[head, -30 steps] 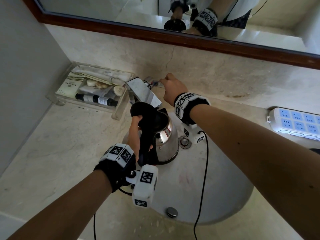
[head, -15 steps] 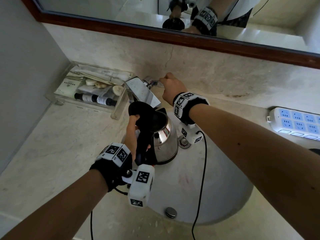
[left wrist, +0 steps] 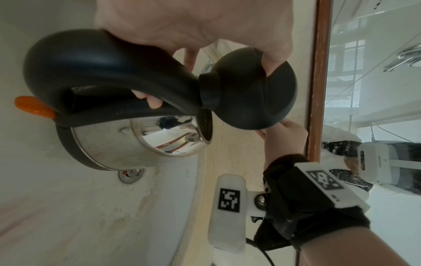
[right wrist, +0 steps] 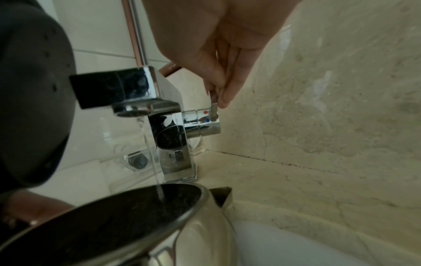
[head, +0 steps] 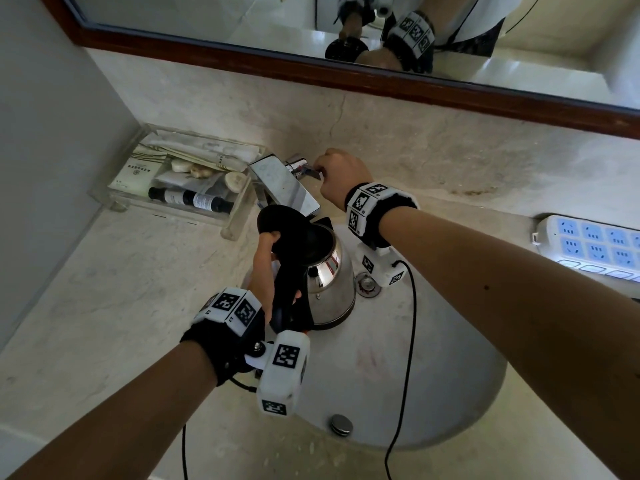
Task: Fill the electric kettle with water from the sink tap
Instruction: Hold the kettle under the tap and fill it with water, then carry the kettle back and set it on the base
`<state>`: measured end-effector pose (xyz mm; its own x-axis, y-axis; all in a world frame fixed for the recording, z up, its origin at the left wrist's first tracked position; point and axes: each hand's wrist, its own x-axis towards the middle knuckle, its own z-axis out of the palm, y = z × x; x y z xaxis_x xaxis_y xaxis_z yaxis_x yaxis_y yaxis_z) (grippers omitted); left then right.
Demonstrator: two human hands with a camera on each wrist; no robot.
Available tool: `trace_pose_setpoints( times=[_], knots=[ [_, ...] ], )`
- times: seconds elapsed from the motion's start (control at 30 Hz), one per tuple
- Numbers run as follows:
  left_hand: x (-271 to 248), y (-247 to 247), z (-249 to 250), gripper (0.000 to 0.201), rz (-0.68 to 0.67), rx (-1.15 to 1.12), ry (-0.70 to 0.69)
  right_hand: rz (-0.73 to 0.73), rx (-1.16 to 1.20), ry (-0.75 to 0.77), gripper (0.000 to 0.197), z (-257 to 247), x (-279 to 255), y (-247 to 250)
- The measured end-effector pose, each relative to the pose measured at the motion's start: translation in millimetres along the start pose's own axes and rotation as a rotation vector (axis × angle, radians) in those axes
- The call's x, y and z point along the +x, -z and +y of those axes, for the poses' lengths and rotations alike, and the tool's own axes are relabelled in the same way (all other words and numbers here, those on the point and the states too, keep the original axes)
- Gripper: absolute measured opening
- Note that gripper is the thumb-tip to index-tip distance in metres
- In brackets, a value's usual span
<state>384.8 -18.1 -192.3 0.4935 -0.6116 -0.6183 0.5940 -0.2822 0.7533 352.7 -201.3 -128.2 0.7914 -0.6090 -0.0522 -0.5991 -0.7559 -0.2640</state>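
Note:
A steel electric kettle (head: 329, 285) with a black handle and an open black lid (head: 280, 223) hangs over the sink basin (head: 433, 393), under the chrome tap spout (head: 284, 183). My left hand (head: 266, 271) grips the kettle handle (left wrist: 109, 72), thumb against the raised lid (left wrist: 255, 93). In the right wrist view a thin stream of water (right wrist: 154, 162) runs from the spout (right wrist: 127, 91) into the kettle's mouth (right wrist: 109, 221). My right hand (head: 341, 178) pinches the small tap lever (right wrist: 214, 108) beside the red and blue dots.
A clear tray (head: 239, 216) of toiletries and a dark bottle sits left of the tap. A white and blue power strip (head: 588, 242) lies at the right on the counter. A wood-framed mirror (head: 381, 81) runs along the wall. The drain (head: 367, 284) shows beside the kettle.
The kettle and my left hand have drifted slightly left. My right hand stays on the tap lever.

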Motion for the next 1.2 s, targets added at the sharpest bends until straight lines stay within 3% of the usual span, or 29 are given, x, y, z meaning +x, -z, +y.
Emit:
trace_pose_setpoints(
  times=[0.17,0.27,0.3,0.43,0.73,0.93,1.03,1.13,1.2],
  knots=[
    [-2,0,-1,0.072,0.022,0.023,-0.021,-0.016,0.013,0.018,0.036,-1,-5,-1],
    [-5,-2,1,0.039,0.023,-0.003,0.028,-0.022,0.022,0.051,0.042,1,-12,0],
    [-6,-3,1,0.038,0.019,-0.005,0.044,-0.018,0.034,0.057,0.043,2,-15,1],
    [-7,-5,0,0.066,0.019,0.033,0.006,-0.018,0.12,0.045,0.048,3,-17,1],
    [-7,0,-5,0.075,0.048,-0.002,0.002,0.014,0.177,0.041,0.049,8,-22,-5],
    [-7,4,-10,0.068,0.046,0.072,-0.006,0.018,0.257,0.013,0.055,14,-30,-10],
    [-8,3,-14,0.076,0.056,0.079,-0.012,-0.063,0.271,-0.103,0.053,24,-38,-17],
    [-11,2,-14,0.048,0.036,0.065,-0.012,-0.209,0.237,-0.259,0.045,42,-47,-33],
    [-13,4,-12,0.055,0.032,0.068,0.007,-0.317,0.212,-0.321,0.041,53,-54,-43]
  ],
)
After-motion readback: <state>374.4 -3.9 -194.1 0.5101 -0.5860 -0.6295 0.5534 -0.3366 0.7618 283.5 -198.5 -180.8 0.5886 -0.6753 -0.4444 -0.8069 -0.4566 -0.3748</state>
